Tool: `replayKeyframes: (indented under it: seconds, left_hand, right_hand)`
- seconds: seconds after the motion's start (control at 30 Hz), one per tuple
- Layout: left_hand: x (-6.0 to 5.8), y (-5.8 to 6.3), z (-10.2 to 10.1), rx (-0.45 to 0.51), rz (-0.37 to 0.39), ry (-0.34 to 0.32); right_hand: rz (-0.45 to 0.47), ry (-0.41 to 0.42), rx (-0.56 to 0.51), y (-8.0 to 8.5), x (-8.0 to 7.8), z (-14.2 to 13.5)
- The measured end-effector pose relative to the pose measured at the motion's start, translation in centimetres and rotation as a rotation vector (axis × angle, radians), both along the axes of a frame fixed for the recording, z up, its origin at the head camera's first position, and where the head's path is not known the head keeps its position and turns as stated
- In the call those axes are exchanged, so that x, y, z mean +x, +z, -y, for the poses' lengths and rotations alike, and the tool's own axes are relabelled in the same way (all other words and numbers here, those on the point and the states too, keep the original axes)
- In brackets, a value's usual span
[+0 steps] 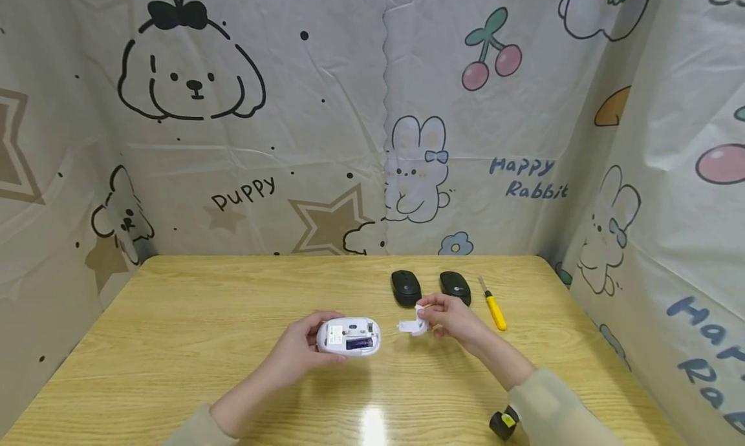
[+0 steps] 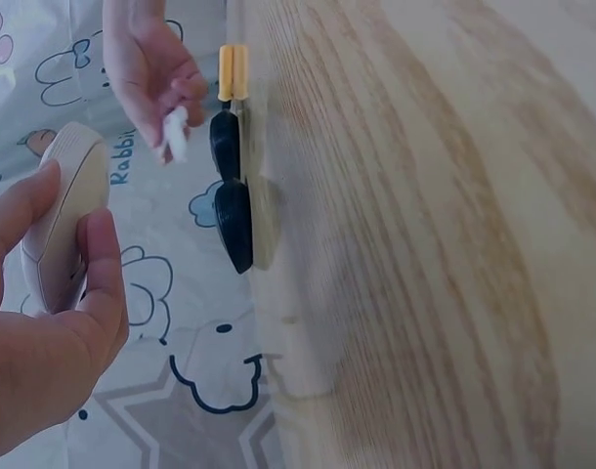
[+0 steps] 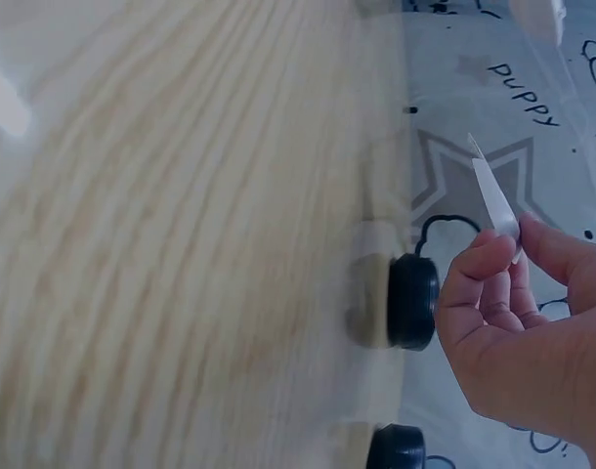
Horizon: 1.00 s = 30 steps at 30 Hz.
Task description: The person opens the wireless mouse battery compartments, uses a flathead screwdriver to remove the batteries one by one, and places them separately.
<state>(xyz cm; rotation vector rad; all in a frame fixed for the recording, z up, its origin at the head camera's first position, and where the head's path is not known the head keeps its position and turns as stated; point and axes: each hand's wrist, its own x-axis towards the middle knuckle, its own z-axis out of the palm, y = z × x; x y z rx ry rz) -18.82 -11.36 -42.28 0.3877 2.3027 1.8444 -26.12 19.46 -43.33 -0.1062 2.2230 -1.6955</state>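
Facing its underside toward the head camera, a white mouse point(image 1: 349, 335) is held above the wooden surface point(image 1: 204, 329) by the left grip point(image 1: 299, 344), thumb below and fingers above its near end. Its battery compartment point(image 1: 374, 344) stands uncovered, with a dark, battery-like cylinder point(image 1: 359, 344) lying inside; the markings on it are too small to read, as is the print on the pale label point(image 1: 335, 335) beside it. The right grip point(image 1: 453, 318) pinches a thin white cover point(image 1: 413, 327) in the air, apart from the mouse.

Beyond that grip, two black mice rest on the surface, the left point(image 1: 405, 287) in view and the right point(image 1: 454, 284) partly covered by the fingers. A yellow-handled screwdriver point(image 1: 495, 310) lies beside them. Near the bottom edge, the right sleeve point(image 1: 561, 407) overlaps a black object point(image 1: 502, 426) with a yellow patch; what it is cannot be told. The left sleeve point(image 1: 204, 430) is cut off by the frame.
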Motion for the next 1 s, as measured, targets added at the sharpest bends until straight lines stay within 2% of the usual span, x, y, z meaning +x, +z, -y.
replayKeyframes:
  seconds: [0.23,0.47,0.67,1.0]
  left_hand:
    - [0.1,0.1,0.0,-0.002,0.007,-0.004]
    - [0.1,0.1,-0.1,-0.005,0.018,-0.011]
    - [0.2,0.2,-0.2,-0.004,0.023,-0.009]
    - [0.0,0.1,-0.3,-0.012,0.034,-0.017]
  right_hand:
    - [0.015,-0.065,0.073,-1.4,-1.2,0.1]
    - [0.001,-0.042,0.109,-2.5,-2.3,0.0]
    - [-0.094,-0.024,0.188,-2.8,-2.7,-0.1]
    - [-0.256,-0.068,0.431,-3.1,-3.1,0.1]
